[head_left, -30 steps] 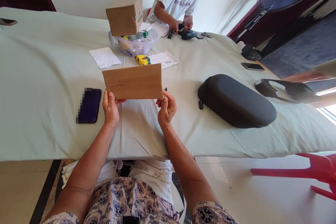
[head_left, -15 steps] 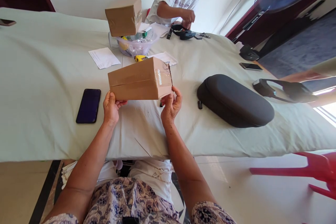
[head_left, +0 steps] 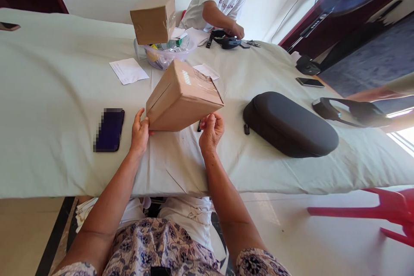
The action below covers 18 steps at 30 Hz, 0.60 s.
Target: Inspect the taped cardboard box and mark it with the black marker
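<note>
The box (head_left: 184,99) is held tilted over the table (head_left: 58,95), its lower corners pinched by fingers of the left hand (head_left: 139,134) and right hand (head_left: 211,131); with so slight a grip, it could slip.

The cardboard box (head_left: 183,103) is plain brown board, matt and slightly fibrous, with glossy clear packing tape (head_left: 204,82) wrinkled across its upper face. The table (head_left: 48,73) is covered in pale green cloth, matt and softly creased, and on it lie a matt white paper sheet (head_left: 128,70), a clear, shiny plastic tub (head_left: 166,57) and a black case (head_left: 291,125) whose shell looks like fine-woven fabric, matt and smooth. A second cardboard box (head_left: 153,19) on the tub shows the same dull brown board with shiny tape at one edge, and the red chair (head_left: 371,212) is smooth, glossy plastic.
</note>
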### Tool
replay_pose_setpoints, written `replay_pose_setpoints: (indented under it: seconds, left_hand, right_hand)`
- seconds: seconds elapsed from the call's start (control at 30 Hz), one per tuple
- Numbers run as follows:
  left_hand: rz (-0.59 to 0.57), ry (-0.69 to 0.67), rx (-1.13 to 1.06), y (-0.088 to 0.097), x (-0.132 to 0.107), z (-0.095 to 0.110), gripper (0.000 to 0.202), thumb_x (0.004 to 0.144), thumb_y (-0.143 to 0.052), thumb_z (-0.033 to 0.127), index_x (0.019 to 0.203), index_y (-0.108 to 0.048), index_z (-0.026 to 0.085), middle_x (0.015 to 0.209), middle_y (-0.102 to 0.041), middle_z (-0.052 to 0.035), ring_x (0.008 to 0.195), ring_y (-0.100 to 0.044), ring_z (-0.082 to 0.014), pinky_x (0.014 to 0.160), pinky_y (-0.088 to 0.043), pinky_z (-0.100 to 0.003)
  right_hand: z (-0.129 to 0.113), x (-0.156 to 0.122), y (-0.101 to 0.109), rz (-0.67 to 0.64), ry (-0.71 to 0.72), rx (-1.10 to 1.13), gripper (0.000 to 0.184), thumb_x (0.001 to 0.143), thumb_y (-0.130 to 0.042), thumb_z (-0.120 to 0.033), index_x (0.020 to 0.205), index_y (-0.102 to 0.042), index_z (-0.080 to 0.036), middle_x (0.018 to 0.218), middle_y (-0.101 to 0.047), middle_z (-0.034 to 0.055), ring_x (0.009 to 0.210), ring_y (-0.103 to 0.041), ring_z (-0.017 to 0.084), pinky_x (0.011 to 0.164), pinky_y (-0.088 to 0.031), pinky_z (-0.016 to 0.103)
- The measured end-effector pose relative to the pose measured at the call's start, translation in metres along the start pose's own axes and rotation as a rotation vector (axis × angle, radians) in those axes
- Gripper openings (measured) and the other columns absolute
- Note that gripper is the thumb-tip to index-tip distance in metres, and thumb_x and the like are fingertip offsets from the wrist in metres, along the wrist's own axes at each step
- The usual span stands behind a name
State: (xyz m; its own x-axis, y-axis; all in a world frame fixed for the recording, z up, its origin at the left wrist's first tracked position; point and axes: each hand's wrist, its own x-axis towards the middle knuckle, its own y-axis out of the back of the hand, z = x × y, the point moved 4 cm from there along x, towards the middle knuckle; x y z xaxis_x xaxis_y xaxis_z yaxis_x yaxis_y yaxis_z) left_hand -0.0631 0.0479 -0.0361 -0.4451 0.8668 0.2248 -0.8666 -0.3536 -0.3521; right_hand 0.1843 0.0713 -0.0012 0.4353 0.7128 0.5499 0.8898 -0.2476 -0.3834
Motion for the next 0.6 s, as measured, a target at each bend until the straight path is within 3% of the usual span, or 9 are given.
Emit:
replay_pose_setpoints:
  seconds: [0.1, 0.17, 0.23, 0.33, 0.6]
  left_hand:
    - [-0.031, -0.145, 0.057, -0.001, -0.001, 0.006, 0.066, 0.080, -0.074, 0.062, 0.135, -0.061, 0.027, 0.101, -0.074, -0.0051, 0.095, -0.072, -0.0201, 0.080, -0.061, -0.031]
    - [-0.050, -0.173, 0.102, -0.003, -0.004, 0.010, 0.061, 0.084, -0.068, 0.066, 0.128, -0.066, 0.025, 0.119, -0.072, -0.0084, 0.117, -0.067, -0.0243, 0.101, -0.056, -0.038]
    - [-0.064, -0.155, 0.151, -0.006, -0.006, 0.013, 0.063, 0.086, -0.059, 0.072, 0.123, -0.068, 0.022, 0.131, -0.069, -0.0108, 0.128, -0.061, -0.0266, 0.113, -0.049, -0.042]
    - [-0.108, -0.086, 0.163, -0.009, -0.009, 0.014, 0.074, 0.084, -0.052, 0.081, 0.126, -0.065, 0.021, 0.134, -0.067, -0.0127, 0.130, -0.060, -0.0276, 0.116, -0.046, -0.045]
    - [-0.173, -0.062, 0.136, -0.011, -0.009, 0.015, 0.082, 0.076, -0.062, 0.082, 0.128, -0.062, 0.020, 0.136, -0.064, -0.0150, 0.135, -0.057, -0.0295, 0.114, -0.047, -0.043]
  right_hand:
    - [0.002, -0.001, 0.000, -0.045, -0.003, -0.063, 0.048, 0.083, -0.068, -0.068, 0.090, -0.062, -0.022, 0.070, -0.054, -0.0042, 0.058, -0.046, 0.008, 0.052, -0.037, 0.021]
    - [0.002, -0.002, -0.001, -0.086, -0.005, -0.094, 0.046, 0.083, -0.068, -0.067, 0.090, -0.062, -0.022, 0.072, -0.055, -0.0035, 0.059, -0.047, 0.009, 0.054, -0.039, 0.022]
    - [0.001, -0.004, -0.004, -0.132, 0.002, -0.119, 0.045, 0.085, -0.067, -0.066, 0.088, -0.062, -0.022, 0.071, -0.054, -0.0036, 0.060, -0.046, 0.009, 0.055, -0.039, 0.022]
    - [0.000, -0.006, -0.008, -0.198, 0.002, -0.113, 0.042, 0.086, -0.067, -0.064, 0.087, -0.062, -0.022, 0.069, -0.053, -0.0042, 0.059, -0.047, 0.009, 0.057, -0.042, 0.023]
    - [0.005, -0.005, -0.010, -0.263, -0.041, -0.096, 0.037, 0.087, -0.068, -0.059, 0.095, -0.062, -0.023, 0.069, -0.054, -0.0052, 0.058, -0.052, 0.008, 0.053, -0.041, 0.020]
